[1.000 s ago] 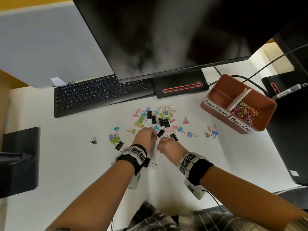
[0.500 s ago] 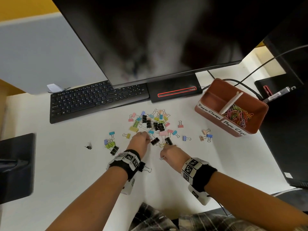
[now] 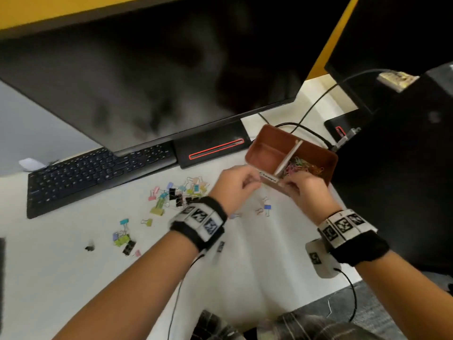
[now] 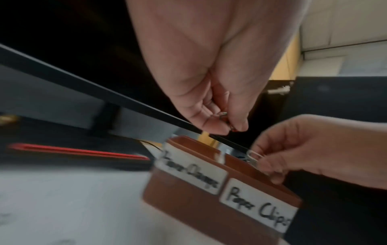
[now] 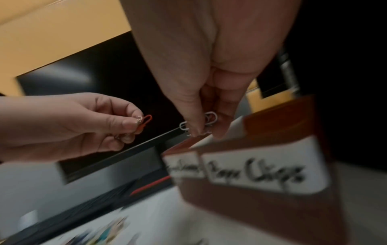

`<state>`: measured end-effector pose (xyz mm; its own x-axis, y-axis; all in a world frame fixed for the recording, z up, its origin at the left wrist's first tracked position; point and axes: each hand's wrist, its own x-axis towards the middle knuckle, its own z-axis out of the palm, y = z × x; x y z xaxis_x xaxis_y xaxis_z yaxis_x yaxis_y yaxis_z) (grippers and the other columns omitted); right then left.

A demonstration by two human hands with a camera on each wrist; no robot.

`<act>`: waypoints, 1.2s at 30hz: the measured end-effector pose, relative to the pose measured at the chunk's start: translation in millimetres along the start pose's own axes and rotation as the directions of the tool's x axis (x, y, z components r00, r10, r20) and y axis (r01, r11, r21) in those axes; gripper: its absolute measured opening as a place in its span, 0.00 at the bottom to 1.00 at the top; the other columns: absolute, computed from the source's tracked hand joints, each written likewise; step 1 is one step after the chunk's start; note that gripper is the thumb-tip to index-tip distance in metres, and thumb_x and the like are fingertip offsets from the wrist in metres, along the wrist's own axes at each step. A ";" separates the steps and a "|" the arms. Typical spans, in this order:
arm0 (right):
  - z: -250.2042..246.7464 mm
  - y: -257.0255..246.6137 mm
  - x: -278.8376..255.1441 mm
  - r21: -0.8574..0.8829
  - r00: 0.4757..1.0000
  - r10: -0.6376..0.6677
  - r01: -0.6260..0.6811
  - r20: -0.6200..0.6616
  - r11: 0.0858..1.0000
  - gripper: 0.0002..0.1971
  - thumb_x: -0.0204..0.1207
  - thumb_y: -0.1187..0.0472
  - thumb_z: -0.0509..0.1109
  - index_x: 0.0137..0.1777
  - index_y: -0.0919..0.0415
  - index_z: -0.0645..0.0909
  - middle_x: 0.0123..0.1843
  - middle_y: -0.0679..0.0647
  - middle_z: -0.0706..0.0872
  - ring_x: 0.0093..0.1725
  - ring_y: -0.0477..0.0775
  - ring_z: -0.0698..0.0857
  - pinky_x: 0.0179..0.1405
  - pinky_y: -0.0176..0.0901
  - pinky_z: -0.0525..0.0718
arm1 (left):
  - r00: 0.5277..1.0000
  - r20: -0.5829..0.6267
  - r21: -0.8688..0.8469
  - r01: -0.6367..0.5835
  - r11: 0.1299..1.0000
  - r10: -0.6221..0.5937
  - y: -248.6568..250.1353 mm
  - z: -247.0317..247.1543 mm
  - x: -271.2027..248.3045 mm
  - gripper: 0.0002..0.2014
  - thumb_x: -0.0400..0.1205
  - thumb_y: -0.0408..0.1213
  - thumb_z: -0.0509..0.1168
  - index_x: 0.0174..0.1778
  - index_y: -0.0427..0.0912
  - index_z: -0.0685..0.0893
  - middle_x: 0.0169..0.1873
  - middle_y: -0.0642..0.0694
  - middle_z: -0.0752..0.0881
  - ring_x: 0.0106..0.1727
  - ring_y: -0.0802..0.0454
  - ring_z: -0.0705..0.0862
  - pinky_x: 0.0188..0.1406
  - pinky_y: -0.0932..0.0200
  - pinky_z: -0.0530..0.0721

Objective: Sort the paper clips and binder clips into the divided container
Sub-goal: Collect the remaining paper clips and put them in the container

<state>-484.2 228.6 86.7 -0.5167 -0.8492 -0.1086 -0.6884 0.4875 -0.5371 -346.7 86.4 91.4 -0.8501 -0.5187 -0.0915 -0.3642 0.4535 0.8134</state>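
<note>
While both hands hover at the near wall of the brown divided container (image 3: 269,153), the left hand (image 3: 235,185) pinches a red paper clip (image 5: 144,123) between thumb and fingertips, just left of the box; the right hand (image 3: 306,190) pinches white paper clips (image 5: 209,118) over the compartment labelled "Paper Clips", beside the white divider (image 3: 288,158); coloured paper clips (image 3: 302,165) lie in that compartment; binder clips (image 3: 176,195) lie scattered on the white desk (image 3: 73,253) near the keyboard (image 3: 93,173).

White desk (image 3: 73,278) carries scattered binder clips (image 3: 176,195), brown divided container (image 3: 269,153), black keyboard (image 3: 93,173) and monitor base (image 3: 210,148)
</note>
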 end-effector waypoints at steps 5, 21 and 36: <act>-31.3 47.9 16.7 0.022 0.957 0.286 -0.285 -0.058 0.958 0.10 0.77 0.64 0.65 0.57 0.59 0.83 0.55 0.62 0.87 0.55 0.63 0.85 0.59 0.53 0.84 | 0.999 0.038 0.025 -0.028 0.999 0.027 47.3 82.9 66.9 0.06 0.75 0.33 0.69 0.47 0.38 0.86 0.43 0.41 0.87 0.45 0.46 0.83 0.49 0.58 0.79; 52.0 -36.7 49.2 0.129 0.931 -0.305 0.284 0.199 0.950 0.09 0.76 0.58 0.68 0.55 0.53 0.83 0.47 0.50 0.85 0.43 0.46 0.80 0.51 0.48 0.84 | 0.862 -0.371 0.103 0.408 0.907 -0.346 -94.1 -44.2 -51.8 0.06 0.79 0.31 0.62 0.50 0.45 0.78 0.45 0.48 0.81 0.42 0.54 0.80 0.44 0.60 0.82; 164.6 -101.6 61.4 0.007 0.820 -0.215 0.249 0.530 0.968 0.20 0.73 0.53 0.72 0.66 0.50 0.77 0.60 0.53 0.78 0.61 0.55 0.76 0.63 0.52 0.79 | 0.932 -0.113 0.367 0.361 0.857 -0.344 -174.3 -58.2 -73.4 0.10 0.79 0.31 0.63 0.55 0.41 0.83 0.52 0.45 0.83 0.56 0.46 0.79 0.54 0.58 0.77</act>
<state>-362.2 93.5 -3.0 -0.0060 -0.9088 -0.4172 -0.7918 0.2591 -0.5531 -198.6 3.2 -10.3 -0.6240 -0.7213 -0.3006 -0.7588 0.4672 0.4539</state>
